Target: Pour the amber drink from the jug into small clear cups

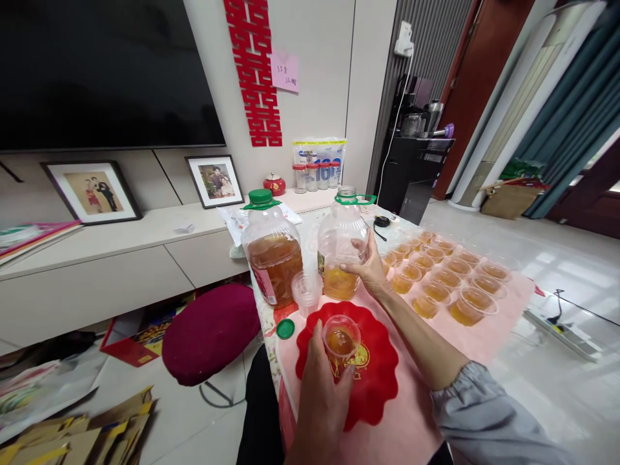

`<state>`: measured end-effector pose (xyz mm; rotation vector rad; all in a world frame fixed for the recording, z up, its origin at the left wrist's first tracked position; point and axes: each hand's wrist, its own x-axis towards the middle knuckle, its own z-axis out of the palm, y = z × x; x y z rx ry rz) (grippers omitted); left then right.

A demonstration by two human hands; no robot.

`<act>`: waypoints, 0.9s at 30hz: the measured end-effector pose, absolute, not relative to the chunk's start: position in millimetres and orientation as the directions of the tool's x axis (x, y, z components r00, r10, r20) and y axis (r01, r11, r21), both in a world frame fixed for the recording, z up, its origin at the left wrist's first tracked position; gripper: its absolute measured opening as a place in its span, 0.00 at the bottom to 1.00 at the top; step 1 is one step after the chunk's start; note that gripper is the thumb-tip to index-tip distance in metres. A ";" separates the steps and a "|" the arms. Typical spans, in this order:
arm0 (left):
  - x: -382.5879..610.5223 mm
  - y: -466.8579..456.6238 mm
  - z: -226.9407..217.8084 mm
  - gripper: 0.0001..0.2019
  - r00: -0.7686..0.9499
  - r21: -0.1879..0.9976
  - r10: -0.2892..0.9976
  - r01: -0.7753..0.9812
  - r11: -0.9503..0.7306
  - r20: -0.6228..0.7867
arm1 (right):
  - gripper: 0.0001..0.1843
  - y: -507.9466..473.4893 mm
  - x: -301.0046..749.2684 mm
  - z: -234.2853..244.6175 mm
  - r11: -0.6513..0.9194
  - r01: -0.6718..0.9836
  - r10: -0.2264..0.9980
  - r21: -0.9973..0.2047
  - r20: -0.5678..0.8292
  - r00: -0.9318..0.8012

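Note:
My left hand [325,381] is closed around a clear plastic cup [341,337] with amber liquid in it, over a red scalloped tray [380,381]. My right hand [371,266] grips a large clear jug [341,236] that stands upright and uncapped, with a little amber liquid at its bottom. To its left stands a second jug [274,265], fuller and closed with a green cap. Between the jugs and the tray is a stack of empty clear cups [306,289]. A loose green cap [285,329] lies beside the tray.
Rows of filled cups [448,278] cover the right side of the pink-covered table [513,310]. A maroon stool [210,332] stands at the left. Behind are a white cabinet [179,242] with framed photos and several red-lidded jars [317,177]. A power strip [564,332] lies on the floor.

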<state>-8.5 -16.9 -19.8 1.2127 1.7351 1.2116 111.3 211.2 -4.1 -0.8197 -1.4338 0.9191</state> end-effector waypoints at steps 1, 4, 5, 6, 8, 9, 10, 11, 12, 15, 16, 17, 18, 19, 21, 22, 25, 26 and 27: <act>-9.0 -16.6 -17.6 0.41 -0.314 0.942 0.948 0.296 0.159 -0.061 | 0.32 209.7 111.6 -4.2 0.440 -0.025 0.895 -0.898 0.440 -0.076; -9.3 -15.7 -11.3 0.41 -0.295 0.932 0.946 0.287 0.223 -0.136 | 0.33 203.0 114.0 0.5 0.431 0.003 0.897 -0.902 0.429 -0.110; -9.2 -15.5 -9.9 0.40 -0.297 0.932 0.945 0.287 0.222 -0.134 | 0.33 200.2 115.2 3.1 0.427 0.017 0.899 -0.904 0.422 -0.122; -9.1 -15.3 -9.2 0.40 -0.298 0.932 0.945 0.288 0.221 -0.133 | 0.33 197.2 116.7 5.7 0.420 0.034 0.901 -0.907 0.413 -0.133; -9.2 -15.1 -9.3 0.39 -0.292 0.932 0.947 0.287 0.222 -0.135 | 0.32 191.3 120.9 10.0 0.400 0.073 0.910 -0.914 0.387 -0.148; -9.5 -15.0 -9.9 0.39 -0.285 0.933 0.949 0.285 0.220 -0.136 | 0.32 188.3 123.9 11.4 0.384 0.096 0.918 -0.918 0.368 -0.147; -9.8 -15.0 -10.5 0.39 -0.277 0.934 0.951 0.283 0.217 -0.137 | 0.32 185.0 127.6 12.0 0.361 0.123 0.928 -0.924 0.344 -0.140; -10.1 -15.0 -11.0 0.39 -0.272 0.937 0.953 0.278 0.212 -0.135 | 0.32 181.1 132.2 11.9 0.333 0.151 0.941 -0.931 0.316 -0.125; -10.3 -15.1 -11.3 0.39 -0.271 0.940 0.954 0.273 0.206 -0.130 | 0.31 176.3 137.4 11.2 0.300 0.180 0.953 -0.937 0.285 -0.106; -10.4 -15.5 -10.1 0.38 -0.283 0.946 0.951 0.254 0.202 -0.127 | 0.29 153.2 156.1 8.2 0.214 0.246 0.977 -0.945 0.201 -0.076; -10.3 -15.7 -9.2 0.37 -0.288 0.948 0.949 0.245 0.205 -0.130 | 0.27 142.2 162.2 7.7 0.198 0.259 0.979 -0.945 0.180 -0.092; -10.3 -15.7 -8.4 0.37 -0.290 0.949 0.948 0.237 0.206 -0.133 | 0.25 130.1 167.6 7.7 0.185 0.269 0.980 -0.945 0.158 -0.119; -10.4 -15.6 -7.7 0.36 -0.288 0.952 0.948 0.230 0.204 -0.134 | 0.22 117.2 172.0 8.4 0.170 0.279 0.978 -0.945 0.127 -0.166; -10.6 -15.4 -7.6 0.35 -0.284 0.954 0.950 0.224 0.198 -0.130 | 0.20 104.3 175.2 9.7 0.153 0.286 0.972 -0.946 0.092 -0.216; -11.2 -14.6 -9.0 0.33 -0.270 0.962 0.957 0.213 0.172 -0.111 | 0.17 81.2 177.6 12.9 0.123 0.301 0.950 -0.946 0.025 -0.310; -11.5 -14.1 -10.5 0.32 -0.260 0.967 0.960 0.203 0.155 -0.100 | 0.16 72.1 176.9 14.4 0.113 0.307 0.936 -0.945 -0.002 -0.351; -12.6 -13.0 -15.9 0.31 -0.242 0.980 0.968 0.164 0.116 -0.074 | 0.16 57.6 170.3 14.7 0.095 0.315 0.904 -0.944 -0.051 -0.425; -12.9 -12.9 -17.2 0.30 -0.239 0.982 0.969 0.156 0.108 -0.069 | 0.16 56.6 167.3 13.1 0.086 0.315 0.899 -0.945 -0.063 -0.433; -13.0 -12.8 -17.8 0.30 -0.236 0.983 0.969 0.151 0.104 -0.067 | 0.16 56.9 164.3 10.8 0.072 0.314 0.898 -0.947 -0.076 -0.434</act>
